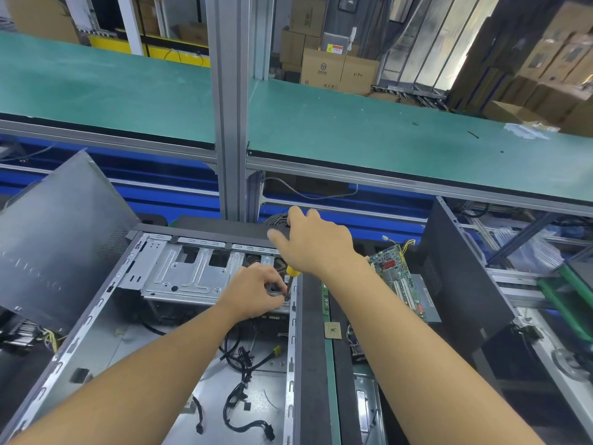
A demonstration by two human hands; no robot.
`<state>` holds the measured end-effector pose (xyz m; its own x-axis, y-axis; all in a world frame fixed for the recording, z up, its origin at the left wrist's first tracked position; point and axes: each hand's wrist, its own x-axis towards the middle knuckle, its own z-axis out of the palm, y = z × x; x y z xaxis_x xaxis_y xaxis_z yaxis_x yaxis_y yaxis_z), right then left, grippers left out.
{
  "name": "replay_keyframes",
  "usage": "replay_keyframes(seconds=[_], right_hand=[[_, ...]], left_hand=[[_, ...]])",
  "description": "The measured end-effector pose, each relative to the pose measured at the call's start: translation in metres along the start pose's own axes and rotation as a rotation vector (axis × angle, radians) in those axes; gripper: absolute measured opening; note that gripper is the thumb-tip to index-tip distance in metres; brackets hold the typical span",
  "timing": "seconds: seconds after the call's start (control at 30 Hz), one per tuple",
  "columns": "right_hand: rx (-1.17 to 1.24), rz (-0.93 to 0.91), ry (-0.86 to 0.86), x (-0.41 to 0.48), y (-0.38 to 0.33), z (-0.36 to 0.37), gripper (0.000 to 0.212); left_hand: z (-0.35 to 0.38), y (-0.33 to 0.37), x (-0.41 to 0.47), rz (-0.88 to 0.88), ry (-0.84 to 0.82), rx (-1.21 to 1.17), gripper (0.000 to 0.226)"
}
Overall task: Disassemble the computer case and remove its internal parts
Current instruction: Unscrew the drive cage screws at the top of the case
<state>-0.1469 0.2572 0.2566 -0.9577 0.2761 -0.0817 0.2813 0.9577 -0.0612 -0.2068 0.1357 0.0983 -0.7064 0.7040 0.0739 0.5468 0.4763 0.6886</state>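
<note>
The open silver metal computer case (96, 342) lies on its side in front of the person, between a leaning grey side panel (54, 239) on the left and a green circuit board (393, 271) on the right, with loose black cables (239, 358) on its floor. At the right end of its silver drive cage (179, 277), the left hand (256, 290) pinches the lower shaft of an upright yellow-handled screwdriver (291, 274) with curled fingers. The right hand (317, 245) sits over the handle, thumb and forefinger stretched out, but its grip is hidden.
</note>
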Motion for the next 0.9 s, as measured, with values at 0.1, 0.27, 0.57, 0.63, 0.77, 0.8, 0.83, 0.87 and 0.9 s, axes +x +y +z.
replay_keyframes(seconds=[0.1, 0.27, 0.57, 0.63, 0.77, 0.8, 0.83, 0.87, 0.9], right_hand=[[-0.026, -0.021, 0.078, -0.0002, 0.0008, 0.0026, 0.039], [0.096, -0.080, -0.022, -0.0013, 0.0005, -0.0029, 0.028], [-0.049, -0.046, 0.072, -0.0014, -0.0006, 0.0009, 0.037], [0.007, -0.063, 0.079, -0.0014, 0.0006, 0.0016, 0.027], [0.173, -0.086, -0.012, -0.0027, 0.0012, -0.0032, 0.018], [0.186, -0.090, -0.025, -0.0037, 0.0008, -0.0041, 0.018], [0.192, -0.092, -0.031, -0.0047, 0.0005, -0.0046, 0.019], [0.195, -0.092, -0.031, -0.0053, 0.0004, -0.0047, 0.019], [0.202, -0.091, -0.025, -0.0055, 0.0007, -0.0044, 0.019]], left_hand=[[-0.0006, 0.0008, -0.0003, -0.002, -0.016, -0.005, 0.009], [-0.0011, -0.0001, 0.0001, 0.004, -0.007, -0.005, 0.008], [0.0001, -0.0013, 0.0004, 0.012, -0.001, 0.000, 0.009], [0.0000, -0.0018, 0.0007, 0.012, -0.010, 0.000, 0.011], [0.0007, -0.0033, 0.0012, 0.019, -0.018, 0.015, 0.011], [0.0008, -0.0035, 0.0015, 0.018, -0.018, 0.018, 0.009], [0.0011, -0.0040, 0.0018, 0.018, -0.018, 0.022, 0.007], [0.0013, -0.0044, 0.0020, 0.018, -0.020, 0.029, 0.007], [0.0015, -0.0049, 0.0024, 0.019, -0.023, 0.036, 0.007]])
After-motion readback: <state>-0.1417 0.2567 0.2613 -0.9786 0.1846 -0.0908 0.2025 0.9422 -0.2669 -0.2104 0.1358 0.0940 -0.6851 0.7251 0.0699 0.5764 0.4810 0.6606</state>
